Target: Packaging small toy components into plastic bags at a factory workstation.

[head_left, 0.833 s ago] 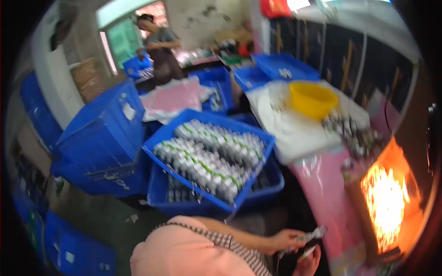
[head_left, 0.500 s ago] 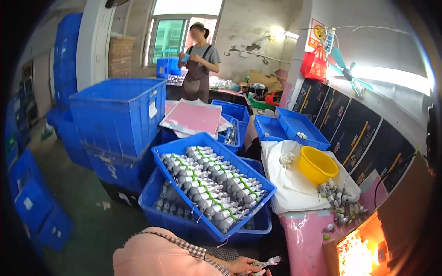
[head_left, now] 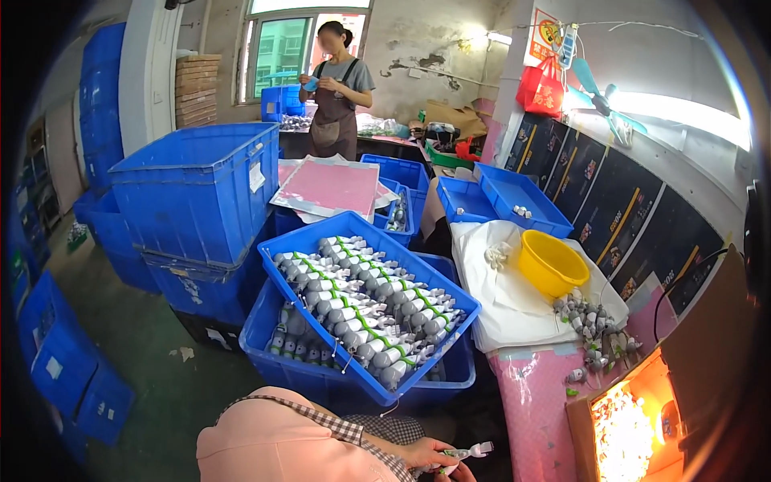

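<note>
My left hand [head_left: 424,453] is at the lower edge of the head view, fingers closed around a small white-and-grey plastic piece [head_left: 479,450]. Its pale, narrow end sticks out to the right. Just below, part of my right hand [head_left: 461,474] shows with its fingers bent against the same piece; the rest is cut off by the picture's edge. Ahead of my hands a tilted blue tray [head_left: 371,398] holds rows of similar grey-and-white pieces [head_left: 345,331] with wavy green strips across them. It rests on a larger blue bin [head_left: 269,365] containing more such pieces.
Blue crates [head_left: 189,205] are stacked at left. At right, a pink-covered table [head_left: 526,402] carries a yellow bowl [head_left: 554,263], loose grey pieces [head_left: 590,329] and a brightly lit cardboard box [head_left: 666,386]. A co-worker [head_left: 333,100] stands at the back, handling something blue.
My hands and the plastic piece have come slightly higher in the picture. The whole view has shifted a little. The co-worker's hands are lower against their body.
</note>
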A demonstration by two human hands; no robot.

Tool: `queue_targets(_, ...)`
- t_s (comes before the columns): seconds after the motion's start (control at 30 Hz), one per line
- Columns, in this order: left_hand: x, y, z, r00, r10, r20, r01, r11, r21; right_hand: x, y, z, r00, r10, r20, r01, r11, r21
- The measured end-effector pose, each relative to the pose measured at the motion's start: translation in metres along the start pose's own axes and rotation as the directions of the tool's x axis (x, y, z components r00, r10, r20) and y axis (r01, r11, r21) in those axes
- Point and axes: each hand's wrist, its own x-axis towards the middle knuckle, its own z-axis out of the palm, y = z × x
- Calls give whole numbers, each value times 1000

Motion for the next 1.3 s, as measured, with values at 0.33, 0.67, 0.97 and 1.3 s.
queue_targets(0.33, 3, -14, 15, 998, 61, 2, -61, 998, 28, -16, 23, -2, 901, -269, -340, 220, 960, -175)
queue_targets(0.67, 1, 60, 23, 893, 445, 69, -444, 845, 298, 23, -57, 9, 896, -304, -323, 258, 950, -178)
queue_targets(0.97, -5, 49, 34, 940, 340, 8, -297, 808, 509, 7, -47, 10, 861, -363, -356, 291, 926, -239)
queue_targets(1.3, -4, 36, 33, 839, 544, -11, -443, 694, 568, 10, -52, 23, 809, -420, -412, 272, 888, -371)
